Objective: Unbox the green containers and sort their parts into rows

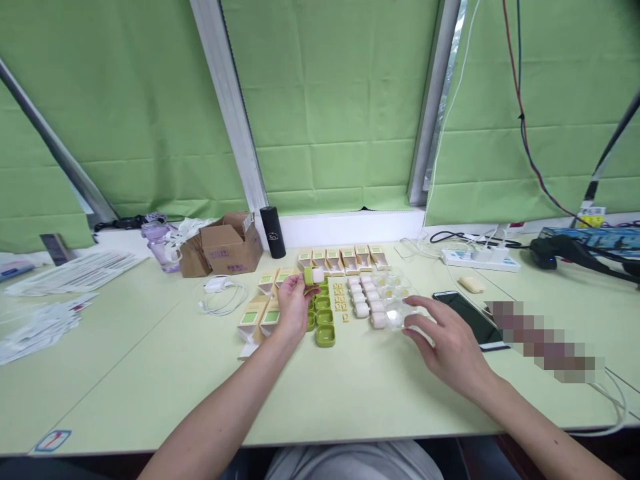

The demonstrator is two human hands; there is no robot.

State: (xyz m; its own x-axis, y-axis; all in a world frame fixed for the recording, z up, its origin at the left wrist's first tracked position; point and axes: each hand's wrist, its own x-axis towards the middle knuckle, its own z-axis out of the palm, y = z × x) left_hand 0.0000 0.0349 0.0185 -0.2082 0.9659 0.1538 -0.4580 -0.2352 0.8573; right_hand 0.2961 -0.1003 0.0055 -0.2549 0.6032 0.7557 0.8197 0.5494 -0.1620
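Observation:
My left hand (294, 303) grips a small green square case (309, 277) with a white block (318, 275) at its right side, raised above the table. Below it stand rows of open green square cases (325, 335). Small yellow pieces (341, 299) lie in rows just to their right, then rounded white blocks (379, 320). Clear plastic covers (395, 315) sit beside the white blocks. My right hand (443, 337) has its fingers apart at the nearest clear cover; whether the fingertips touch it I cannot tell.
Open printed cartons (343, 261) line the back, with more cartons (253, 317) left of the cases. A cardboard box (231, 243), black cylinder (272, 232) and charger cable (223, 293) lie beyond. On the right are a phone (470, 319) and a power strip (483, 260).

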